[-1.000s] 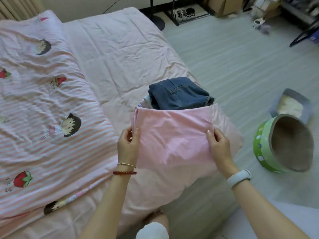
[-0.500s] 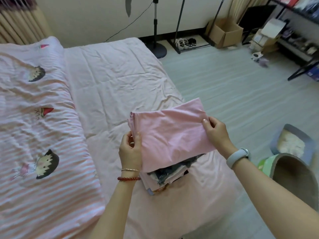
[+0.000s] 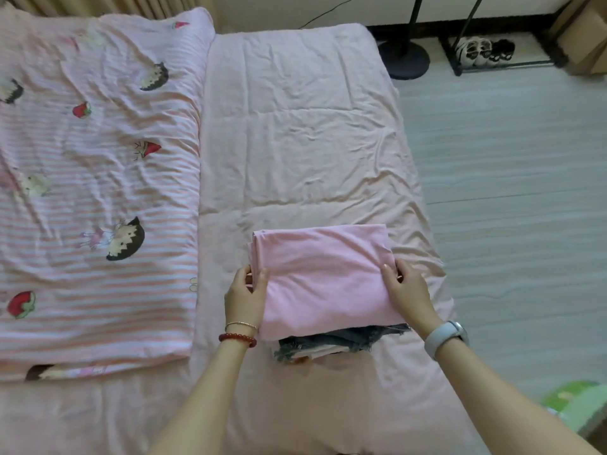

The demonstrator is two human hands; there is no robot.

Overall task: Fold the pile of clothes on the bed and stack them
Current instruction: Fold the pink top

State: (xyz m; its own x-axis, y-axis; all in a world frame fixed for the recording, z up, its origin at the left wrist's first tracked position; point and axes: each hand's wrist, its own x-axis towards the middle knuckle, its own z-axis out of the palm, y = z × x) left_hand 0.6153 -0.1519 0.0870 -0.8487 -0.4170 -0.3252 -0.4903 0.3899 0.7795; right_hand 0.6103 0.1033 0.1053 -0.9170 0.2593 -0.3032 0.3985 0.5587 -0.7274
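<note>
A folded pink garment (image 3: 323,277) lies on top of a stack of folded clothes (image 3: 331,344) on the pink bed sheet (image 3: 295,142), near the bed's right edge. Frayed denim and pale fabric show under its near edge. My left hand (image 3: 246,295) pinches the garment's left edge, thumb on top. My right hand (image 3: 407,290) grips its right edge. The rest of the stack is hidden beneath the pink garment.
A striped pink quilt (image 3: 98,198) with cartoon prints covers the bed's left half. Grey floor (image 3: 512,192) runs along the right. A lamp base (image 3: 405,62), a shoe rack (image 3: 486,54) and a cardboard box stand at the far wall. A green tub (image 3: 578,405) sits at the lower right.
Both hands carried the pink garment forward over the denim stack and lowered it on top. The camera tilted to look more straight down at the bed.
</note>
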